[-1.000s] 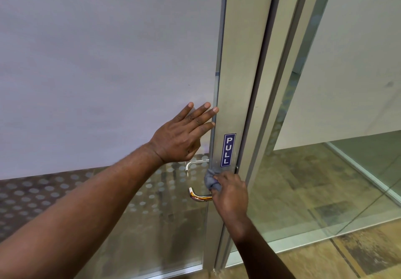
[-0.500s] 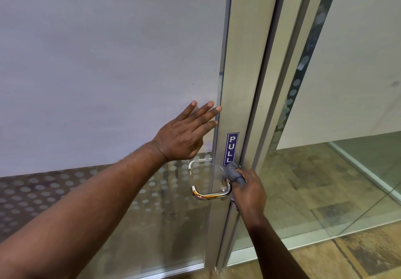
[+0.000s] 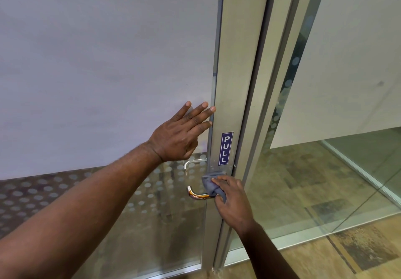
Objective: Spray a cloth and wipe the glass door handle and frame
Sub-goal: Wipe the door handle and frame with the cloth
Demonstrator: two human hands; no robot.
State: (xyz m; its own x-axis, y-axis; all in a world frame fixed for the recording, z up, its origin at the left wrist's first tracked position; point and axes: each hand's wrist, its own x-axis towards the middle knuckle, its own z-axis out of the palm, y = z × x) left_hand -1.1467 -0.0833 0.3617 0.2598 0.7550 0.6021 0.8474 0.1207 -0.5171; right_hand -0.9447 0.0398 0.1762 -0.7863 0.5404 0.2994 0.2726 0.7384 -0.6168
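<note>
The left hand (image 3: 178, 136) lies flat on the glass door (image 3: 108, 72); the right hand (image 3: 232, 198) presses a grey cloth (image 3: 211, 184) against the frame (image 3: 236, 83), beside the handle (image 3: 196, 194).

The left grip (image 3: 181, 135) lies flat, its straight fingers (image 3: 198, 110) spread and pointing up to the right, just left of the PULL sign (image 3: 227, 148). Its bare forearm runs down to the lower left. The right grip (image 3: 232, 198), just below the sign, curls its fingers over a bunched grey cloth (image 3: 209, 186). Its forearm drops to the lower right.
</note>
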